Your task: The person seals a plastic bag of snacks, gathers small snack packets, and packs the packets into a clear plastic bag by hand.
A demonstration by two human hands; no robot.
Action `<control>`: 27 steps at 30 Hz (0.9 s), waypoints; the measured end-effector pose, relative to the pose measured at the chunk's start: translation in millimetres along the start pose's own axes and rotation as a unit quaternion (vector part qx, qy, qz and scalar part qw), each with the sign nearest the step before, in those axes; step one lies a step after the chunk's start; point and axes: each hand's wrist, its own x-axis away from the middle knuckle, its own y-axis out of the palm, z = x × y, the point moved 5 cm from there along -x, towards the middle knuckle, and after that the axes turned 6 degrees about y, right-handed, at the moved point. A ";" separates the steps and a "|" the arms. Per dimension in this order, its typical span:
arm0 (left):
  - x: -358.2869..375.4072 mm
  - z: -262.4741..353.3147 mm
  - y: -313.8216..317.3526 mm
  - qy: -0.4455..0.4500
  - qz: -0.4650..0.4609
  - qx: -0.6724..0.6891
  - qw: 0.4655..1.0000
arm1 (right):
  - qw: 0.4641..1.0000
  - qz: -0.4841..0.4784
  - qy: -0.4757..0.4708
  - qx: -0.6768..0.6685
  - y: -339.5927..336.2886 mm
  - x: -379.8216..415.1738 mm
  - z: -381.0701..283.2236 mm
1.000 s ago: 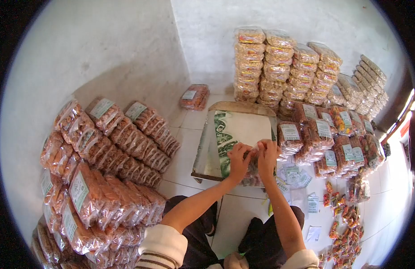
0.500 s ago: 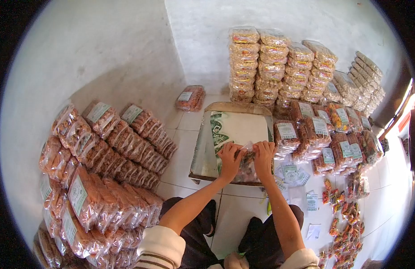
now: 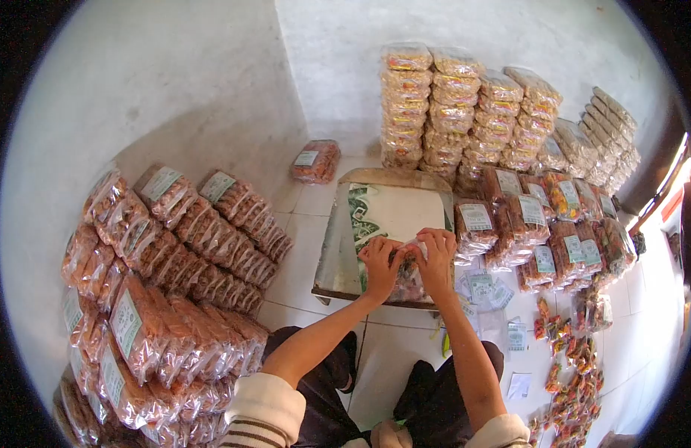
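Two hands sit close together, the left hand [image 3: 379,263] and the right hand [image 3: 437,255] both pinching the top of a plastic bag [image 3: 407,287], fingers curled and thumbs near each other. The bag lies at the near edge of a low table [image 3: 335,263], whose top shows white with green print. Loose labels [image 3: 480,286] lie right of it; stacked packs [image 3: 173,328] rise at left.
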 end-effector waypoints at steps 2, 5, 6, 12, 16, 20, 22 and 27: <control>1.8 -1.2 -0.7 0.000 0.000 0.006 1.000 | 1.000 -0.021 0.005 0.006 -4.8 -0.6 -5.8; 2.7 -2.7 -2.6 -0.003 -0.007 0.014 1.000 | 1.000 -0.022 -0.007 0.019 -5.7 -1.8 -10.5; 2.6 -1.4 -3.5 -0.003 -0.007 0.014 1.000 | 0.999 0.000 -0.021 0.026 -7.1 -1.6 -11.8; 6.0 5.6 -3.5 0.010 0.007 -0.006 1.000 | 0.997 0.021 -0.014 0.078 6.8 4.7 0.5; 10.3 8.5 -1.9 0.002 0.002 0.011 1.000 | 0.997 0.056 -0.002 0.061 9.4 7.9 -0.5; 15.7 -3.6 -1.0 -0.027 0.031 0.166 0.985 | 0.997 0.029 0.048 0.056 12.5 8.5 4.0; 23.0 -16.3 6.0 -0.025 0.039 0.183 0.982 | 0.996 0.015 0.062 0.058 11.3 7.2 4.0; 22.2 -11.8 -4.9 -0.030 -0.002 0.179 0.983 | 0.993 -0.038 0.073 0.084 6.5 -2.2 -0.2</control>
